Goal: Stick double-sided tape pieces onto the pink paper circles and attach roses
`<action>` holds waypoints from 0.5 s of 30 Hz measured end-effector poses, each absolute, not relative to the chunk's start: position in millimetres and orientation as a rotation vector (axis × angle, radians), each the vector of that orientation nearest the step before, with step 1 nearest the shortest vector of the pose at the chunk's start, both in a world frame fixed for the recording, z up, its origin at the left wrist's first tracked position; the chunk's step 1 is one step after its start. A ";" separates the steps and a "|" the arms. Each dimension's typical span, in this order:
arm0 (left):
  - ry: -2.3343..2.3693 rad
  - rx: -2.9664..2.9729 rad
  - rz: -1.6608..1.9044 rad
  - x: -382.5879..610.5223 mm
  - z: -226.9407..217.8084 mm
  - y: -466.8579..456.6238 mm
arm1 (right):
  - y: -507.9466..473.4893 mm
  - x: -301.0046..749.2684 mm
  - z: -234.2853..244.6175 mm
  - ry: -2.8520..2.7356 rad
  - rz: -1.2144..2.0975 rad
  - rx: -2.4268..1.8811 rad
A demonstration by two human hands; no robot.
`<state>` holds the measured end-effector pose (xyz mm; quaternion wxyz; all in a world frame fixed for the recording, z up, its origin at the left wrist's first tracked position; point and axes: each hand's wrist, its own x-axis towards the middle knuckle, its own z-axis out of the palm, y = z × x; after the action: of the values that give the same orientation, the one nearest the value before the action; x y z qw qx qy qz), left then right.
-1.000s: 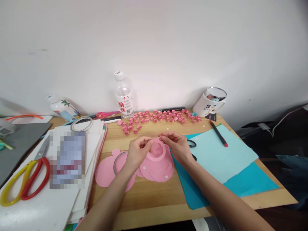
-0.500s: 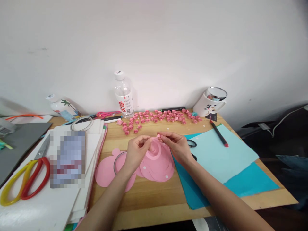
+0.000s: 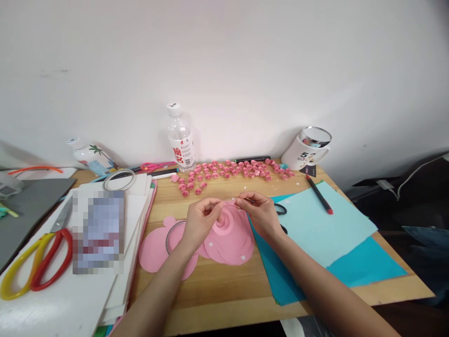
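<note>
My left hand [image 3: 202, 219] is closed in a pinch on a pink paper spiral strip [image 3: 224, 226], whose coils hang below the fingers. Facing it, my right hand [image 3: 258, 211] pinches the strip's other part, and a short length runs between both fingertips. Under the hands lies a pile of pink paper discs [image 3: 228, 255], two bearing small white squares. More pink discs [image 3: 152, 252] lie to the left, with a grey ring [image 3: 167, 241] on them, partly behind my left wrist. Many rolled pink paper roses [image 3: 214, 169] are scattered along the back.
Blue paper sheets [image 3: 365, 267] with a dark marker [image 3: 320, 196] lie right; black scissor handles [image 3: 280, 209] show beside my right hand. A mug [image 3: 301, 150] and plastic bottle [image 3: 182, 145] stand by the wall. Red-yellow scissors [image 3: 52, 257] rest on white paper [image 3: 91, 299] at left.
My right hand has shifted slightly right, away from the left hand, and the strip between the fingertips stretches a little longer. My left hand has hardly moved.
</note>
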<state>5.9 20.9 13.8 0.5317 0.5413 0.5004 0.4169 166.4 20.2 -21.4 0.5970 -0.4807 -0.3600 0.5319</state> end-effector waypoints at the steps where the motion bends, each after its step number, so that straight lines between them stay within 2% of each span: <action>1: 1.189 1.285 1.003 5.9 13.9 21.0 | 20.4 166.6 -22.0 -0.842 1.226 -1.129; 15: 1.176 1.280 1.003 4.6 11.0 22.8 | 20.5 166.2 -22.0 -0.843 1.262 -1.110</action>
<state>4.6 22.8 11.0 0.5373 0.5380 0.4943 0.4213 166.2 20.5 -22.0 0.5898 -0.4768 -0.3621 0.5419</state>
